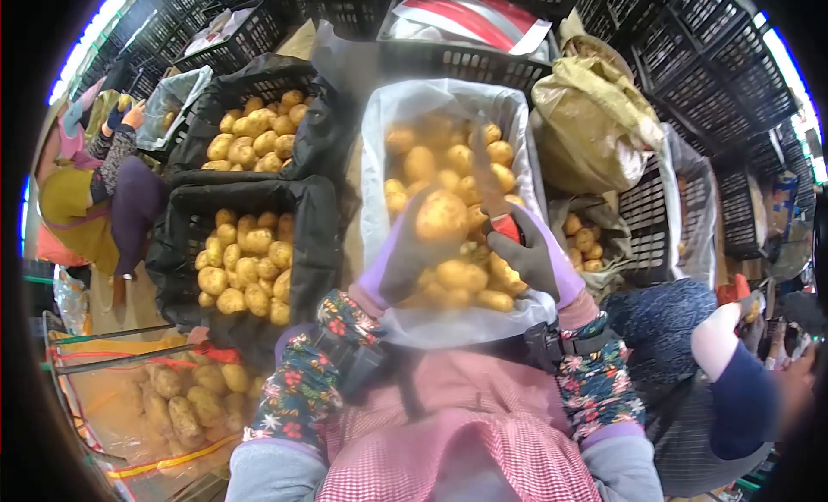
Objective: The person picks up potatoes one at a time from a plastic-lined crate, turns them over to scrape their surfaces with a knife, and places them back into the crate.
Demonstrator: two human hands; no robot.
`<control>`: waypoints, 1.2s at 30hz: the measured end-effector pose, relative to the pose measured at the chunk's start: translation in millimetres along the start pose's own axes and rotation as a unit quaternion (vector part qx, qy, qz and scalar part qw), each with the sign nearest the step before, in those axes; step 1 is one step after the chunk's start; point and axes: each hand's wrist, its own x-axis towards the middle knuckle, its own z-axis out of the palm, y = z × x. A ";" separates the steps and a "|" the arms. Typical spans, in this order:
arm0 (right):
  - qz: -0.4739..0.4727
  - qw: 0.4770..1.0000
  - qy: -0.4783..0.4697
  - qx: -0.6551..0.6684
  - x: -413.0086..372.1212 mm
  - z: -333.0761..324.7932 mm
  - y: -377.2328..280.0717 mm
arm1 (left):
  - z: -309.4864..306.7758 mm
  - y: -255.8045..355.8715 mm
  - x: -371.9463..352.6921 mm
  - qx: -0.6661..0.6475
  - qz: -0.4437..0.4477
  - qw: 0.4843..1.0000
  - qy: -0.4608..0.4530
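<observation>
My left hand (402, 262), in a purple and dark grey glove, is closed around the side of a large potato (442, 216). Just to its right, my right hand (536, 254) wears a matching glove and grips a knife (488, 181) by its red handle, the long blade pointing up and away from me. Both hands are over a crate lined with clear plastic (376, 148), full of loose potatoes (460, 276). A haze on the lens blurs part of this area.
Two black-lined crates (312, 235) of potatoes stand on the left, and a mesh bag (103, 416) of potatoes lies at lower left. A green sack (586, 114) and a small bag of potatoes (585, 243) are on the right. Other people sit at both sides. Stacked black crates (690, 49) rise behind.
</observation>
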 end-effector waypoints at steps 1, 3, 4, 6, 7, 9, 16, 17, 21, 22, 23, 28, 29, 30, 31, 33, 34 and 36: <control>0.061 0.997 -0.047 0.022 -0.6 -2.0 -26.0 | -3.3 -2.7 0.8 0.019 0.012 1.000 -0.006; 0.056 0.993 -0.015 -0.102 2.5 5.1 -26.5 | -3.1 3.5 0.3 0.021 -0.004 1.000 -0.015; 0.051 0.992 0.000 -0.119 4.8 7.9 -20.5 | -1.5 5.1 1.7 0.017 -0.008 1.000 -0.022; 0.037 0.991 0.011 -0.125 6.5 8.0 -20.4 | -5.0 -1.2 4.2 -0.007 -0.018 0.999 -0.026; 0.028 0.991 0.015 -0.130 8.1 7.5 -20.5 | -6.1 -2.5 6.3 0.003 -0.019 0.999 -0.032; -0.001 0.986 0.033 -0.164 8.4 8.8 -15.2 | -4.7 -4.2 6.9 0.013 -0.014 0.999 -0.036; -0.108 0.945 0.108 -0.288 6.7 10.9 -20.6 | -15.6 -23.8 2.5 0.167 0.096 0.977 -0.088; -0.112 0.939 0.100 -0.310 6.4 8.7 -19.9 | -15.5 -25.0 2.9 0.173 0.106 0.974 -0.100; -0.153 0.923 0.106 -0.336 1.7 10.6 -27.5 | -6.8 -14.4 -1.7 0.127 0.055 0.985 -0.107; -0.169 0.916 0.094 -0.351 0.0 13.7 -27.2 | -5.4 -13.3 -3.5 0.112 0.045 0.987 -0.104; -0.185 0.907 0.083 -0.368 -1.5 15.6 -26.4 | -5.0 -13.2 -3.9 0.082 0.039 0.990 -0.107; -0.150 0.916 0.118 -0.354 4.4 11.0 -15.4 | 0.7 -7.2 -8.2 0.001 -0.021 0.997 -0.068; -0.147 0.919 0.107 -0.349 3.5 8.8 -16.4 | 3.7 -3.8 -5.8 0.000 -0.031 0.997 -0.063; -0.165 0.914 0.098 -0.358 1.2 7.7 -21.8 | 6.6 -0.5 -3.4 0.000 -0.041 0.997 -0.059; -0.185 0.908 0.085 -0.366 -3.1 9.4 -29.7 | 7.0 1.4 -0.9 -0.017 -0.039 0.996 -0.073; -0.185 0.906 0.062 -0.377 -5.8 14.6 -27.5 | 1.6 -0.2 -0.2 -0.056 -0.035 0.994 -0.082; -0.167 0.912 0.065 -0.368 -5.9 15.6 -24.6 | -5.5 -7.5 -0.7 -0.078 -0.034 0.993 -0.081; -0.130 0.921 0.076 -0.358 -2.3 10.9 -21.8 | -16.5 -17.4 -1.4 0.010 -0.005 0.995 -0.100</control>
